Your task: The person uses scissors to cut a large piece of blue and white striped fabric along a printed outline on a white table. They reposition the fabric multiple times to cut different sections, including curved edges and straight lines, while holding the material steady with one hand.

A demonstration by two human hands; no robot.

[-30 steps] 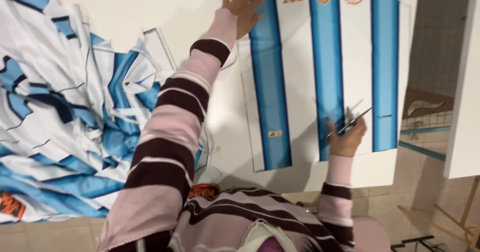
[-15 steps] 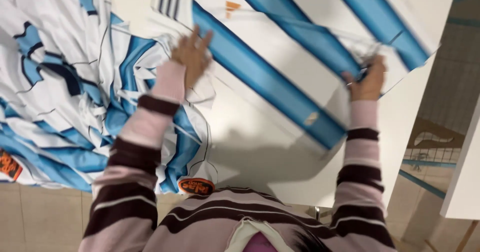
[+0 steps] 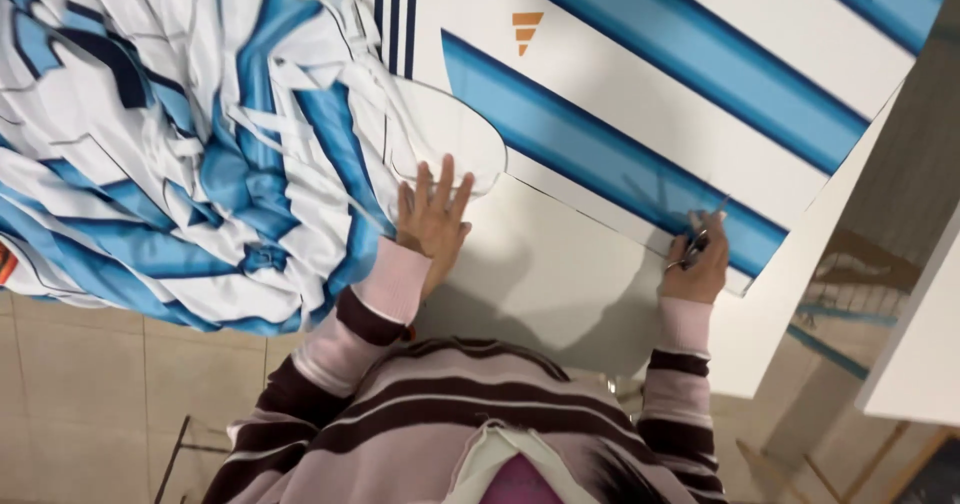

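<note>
A: What is at the far left?

B: A heap of cut fabric (image 3: 150, 154), white with light blue and dark blue stripes. It lies crumpled on the left part of the white table (image 3: 560, 284) and hangs a little over the near edge.

A: And the left hand?

B: The left hand (image 3: 432, 219) lies flat with the fingers spread. It holds nothing; it presses down beside the heap, with its fingertips on the rounded white corner of the printed sheet (image 3: 640, 114).

A: Where does this sheet lie?

B: It is spread flat on the table from the middle to the right, at an angle. It is white with broad light blue stripes, and its lower edge runs towards the right hand.

A: How will it handle, do you think?

B: I judge it light, thin and soft, so it can slide or wrinkle easily. It is better to press it flat with an open palm near the cutting line than to pinch it.

A: What does the right hand do?

B: The right hand (image 3: 695, 264) is closed around the handles of the scissors (image 3: 700, 239). The blades point up at the lower edge of the sheet, on a blue stripe. How far the blades are open, I cannot tell.

A: Any containers?

B: I see none, no box and no tray, only cloth on the table.
</note>
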